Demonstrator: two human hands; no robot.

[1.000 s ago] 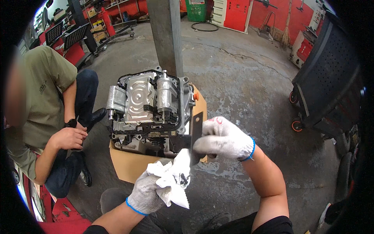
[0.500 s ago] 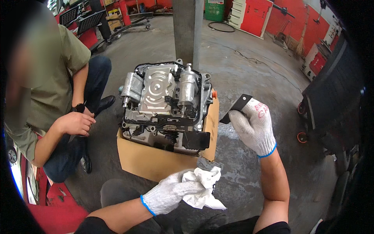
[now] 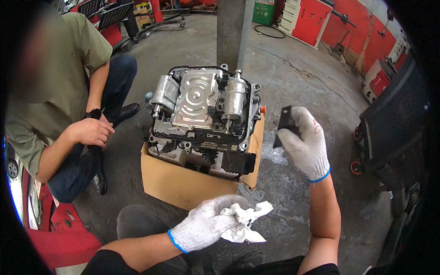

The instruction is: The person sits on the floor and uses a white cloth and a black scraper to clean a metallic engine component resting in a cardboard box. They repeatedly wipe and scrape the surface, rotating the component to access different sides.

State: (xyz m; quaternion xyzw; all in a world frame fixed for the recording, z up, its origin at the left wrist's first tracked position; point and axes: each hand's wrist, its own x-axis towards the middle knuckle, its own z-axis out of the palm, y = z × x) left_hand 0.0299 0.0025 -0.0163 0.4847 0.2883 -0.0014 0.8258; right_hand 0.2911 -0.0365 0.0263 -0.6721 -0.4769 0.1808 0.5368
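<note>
Right of one metal unit [image 3: 196, 96] in one cardboard box [image 3: 183, 178], the right hand [image 3: 306, 142] pinches one dark flat strip [image 3: 283, 123], long axis steep, on its unit-facing side. On the unit's near side, the left hand [image 3: 197, 225], farther from the strip, clutches one white cloth [image 3: 243, 224]. Two silver cylinders [image 3: 234, 100] top the unit.

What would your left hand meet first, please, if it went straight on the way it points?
Beyond the crumpled white wipe it holds, the left hand would probably meet the right forearm, though depth is unclear.
</note>
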